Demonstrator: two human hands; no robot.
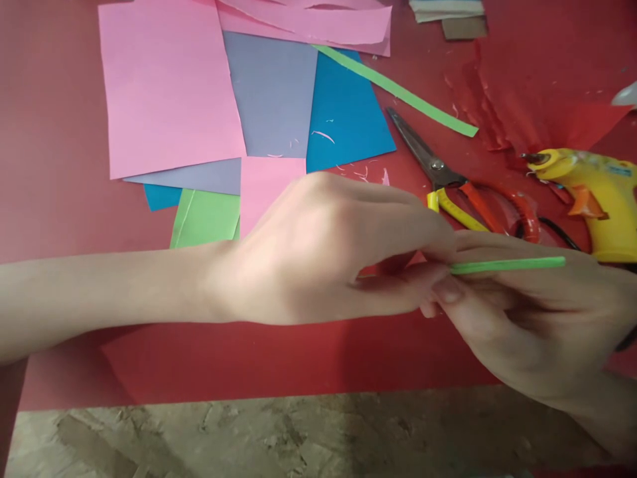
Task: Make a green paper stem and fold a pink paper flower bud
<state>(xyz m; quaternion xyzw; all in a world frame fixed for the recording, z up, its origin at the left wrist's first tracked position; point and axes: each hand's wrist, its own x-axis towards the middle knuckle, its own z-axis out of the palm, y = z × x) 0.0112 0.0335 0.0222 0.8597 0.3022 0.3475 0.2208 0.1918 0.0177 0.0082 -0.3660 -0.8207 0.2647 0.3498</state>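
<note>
My left hand (328,245) reaches across from the left, its fingers closed in a pinch. They meet the fingertips of my right hand (537,325), which is closed too, its thumb pressed against the fingers. From between the touching fingertips a narrow green paper strip (512,264) sticks out to the right, over my right palm. The end of the strip inside the pinch is hidden. Just beyond the hands lie scissors (438,169) with red and yellow handles, partly covered by my fingers.
Pink paper (169,86), grey paper (273,93), blue paper (343,113) and green paper (206,216) overlap on the red table (223,365). A longer green strip (398,89) lies near the scissors. At right rests a yellow glue gun (597,199). The table's edge runs along the near side.
</note>
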